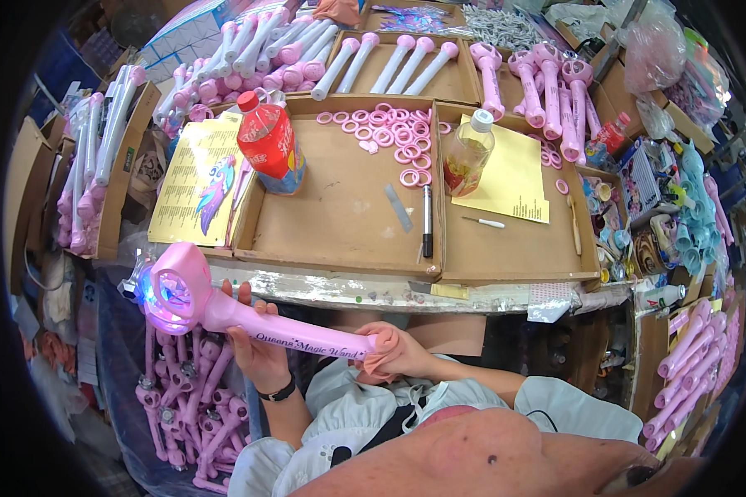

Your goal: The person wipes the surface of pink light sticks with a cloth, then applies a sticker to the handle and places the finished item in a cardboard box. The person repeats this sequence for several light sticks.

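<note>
A pink toy wand (286, 325) lies nearly level across my lap side of the workbench, its round head to the left. Blue and violet light glows inside that head (172, 291). My left hand (257, 352), with a dark band at the wrist, grips the wand's shaft just below the head, fingers wrapped behind and under it. At the other end, my right hand (410, 358) holds an orange cloth (381, 352) bunched round the handle's tip. The cloth hides that tip and part of my right fingers.
Below left, a blue-lined bin (133, 414) holds many pink wands. Cardboard trays (331, 236) on the bench hold pink rings (381, 137), a black marker (427, 224), a red-labelled bottle (271, 149) and a clear bottle (470, 157). White-handled wands (394, 65) lie behind.
</note>
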